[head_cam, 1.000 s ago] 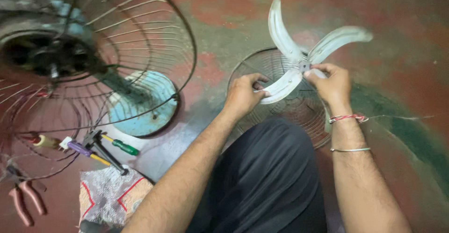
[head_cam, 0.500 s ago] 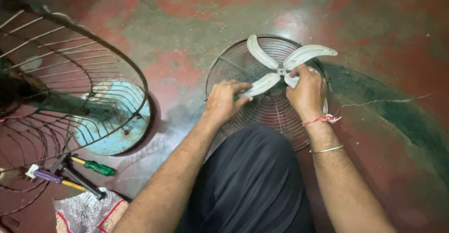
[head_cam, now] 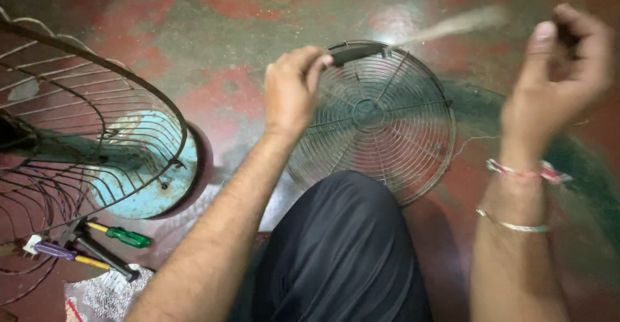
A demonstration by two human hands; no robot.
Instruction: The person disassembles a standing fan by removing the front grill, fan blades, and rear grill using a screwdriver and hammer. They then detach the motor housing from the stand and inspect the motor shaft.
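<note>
Left hand grips a dark handle above the wire fan guard on the floor; right hand, loosely curled, holds nothing visible — the pale fan blade, gripped moments ago, now a blur beyond.

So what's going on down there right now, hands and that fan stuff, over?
Left hand grips a dark handle at the round wire fan guard's rim. Right hand raised, blurred, grip unclear. Guard flat on floor. Screwdrivers lie apart, nothing blocking.
</note>
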